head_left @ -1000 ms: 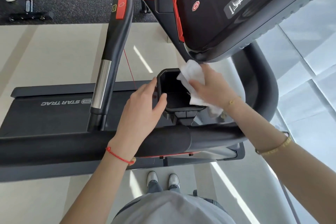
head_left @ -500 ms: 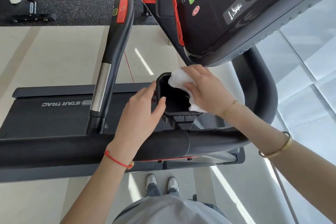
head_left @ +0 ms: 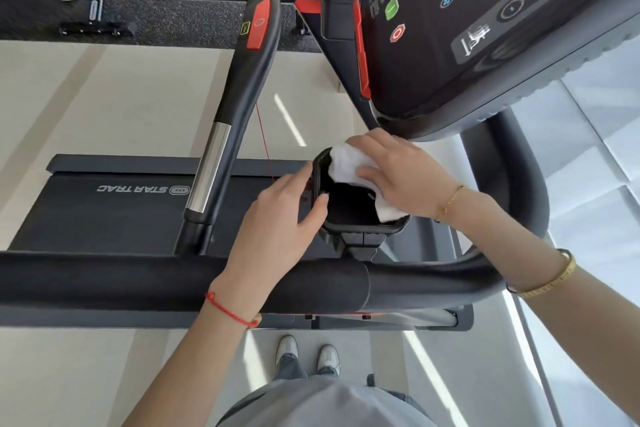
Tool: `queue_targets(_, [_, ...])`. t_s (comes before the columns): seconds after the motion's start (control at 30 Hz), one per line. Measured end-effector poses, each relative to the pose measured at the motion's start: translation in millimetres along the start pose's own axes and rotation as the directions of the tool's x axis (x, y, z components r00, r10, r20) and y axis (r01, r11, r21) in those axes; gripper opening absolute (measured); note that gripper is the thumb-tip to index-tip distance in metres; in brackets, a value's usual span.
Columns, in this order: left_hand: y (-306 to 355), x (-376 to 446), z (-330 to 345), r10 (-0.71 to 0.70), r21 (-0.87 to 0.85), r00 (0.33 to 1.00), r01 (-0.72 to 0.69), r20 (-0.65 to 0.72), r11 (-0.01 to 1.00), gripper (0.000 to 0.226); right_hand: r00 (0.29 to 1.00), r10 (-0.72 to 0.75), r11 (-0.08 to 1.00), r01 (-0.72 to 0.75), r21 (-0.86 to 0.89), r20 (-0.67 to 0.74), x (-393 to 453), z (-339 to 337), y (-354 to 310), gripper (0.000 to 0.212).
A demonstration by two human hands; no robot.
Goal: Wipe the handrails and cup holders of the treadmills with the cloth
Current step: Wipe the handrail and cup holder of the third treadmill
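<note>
**A:** State the position of the cloth.

**B:** The white cloth (head_left: 349,163) lies over the far and right rim of the black cup holder (head_left: 360,224), with one end hanging down inside along the right wall. The cup holder is mounted just beyond the padded front handrail (head_left: 173,279), below the console (head_left: 485,28).

**A:** Condition of the right hand?

**B:** The right hand (head_left: 398,173) lies palm down on the cloth, fingers extended and close together, pressing the fabric against the rim. The thumb is hidden, so a pinch cannot be confirmed. Two gold bracelets (head_left: 543,282) are visible on that arm, one at the wrist and one higher on the forearm.

**A:** Condition of the left hand?

**B:** The left hand (head_left: 277,218) grips the left wall of the cup holder: thumb on the near left rim, fingers wrapped around the outside. It crosses over the front handrail. A red string bracelet (head_left: 230,310) sits on the wrist.

**A:** Other components in view?

**B:** A side grip bar (head_left: 239,107) with a chrome section and a red button runs away from the front handrail, left of the cup holder. The treadmill belt (head_left: 104,218), marked STAR TRAC, lies beneath. A second cup holder (head_left: 341,3) sits beside the far left edge of the console. The person's shoes (head_left: 308,354) stand on pale floor behind the handrail.
</note>
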State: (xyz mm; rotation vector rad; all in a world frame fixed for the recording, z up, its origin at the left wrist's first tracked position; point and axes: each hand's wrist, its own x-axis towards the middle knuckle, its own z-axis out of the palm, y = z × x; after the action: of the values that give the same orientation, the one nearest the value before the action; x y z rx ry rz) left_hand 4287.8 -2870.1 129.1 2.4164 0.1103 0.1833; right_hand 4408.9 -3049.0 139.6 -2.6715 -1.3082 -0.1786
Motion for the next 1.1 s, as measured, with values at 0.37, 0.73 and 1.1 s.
queue_targets(0.37, [1, 0, 0, 0.003, 0.022, 1.0, -0.003, -0.003, 1.0, 0.05, 0.984, 0.002, 0.999, 0.007, -0.048, 0.176, 27, 9, -8, 0.069])
queue_targets(0.73, [0, 1, 1, 0.025, 0.023, 1.0, -0.025, 0.009, 0.999, 0.056, 0.792, 0.606, 0.751, -0.602, 0.273, 0.078, -40, -4, -43, 0.05])
queue_targets(1.1, [-3, 1, -1, 0.017, 0.026, 0.999, -0.018, 0.03, 1.0, 0.056, 0.892, 0.445, 0.883, -0.423, 0.203, -0.075, -55, -10, -40, 0.033])
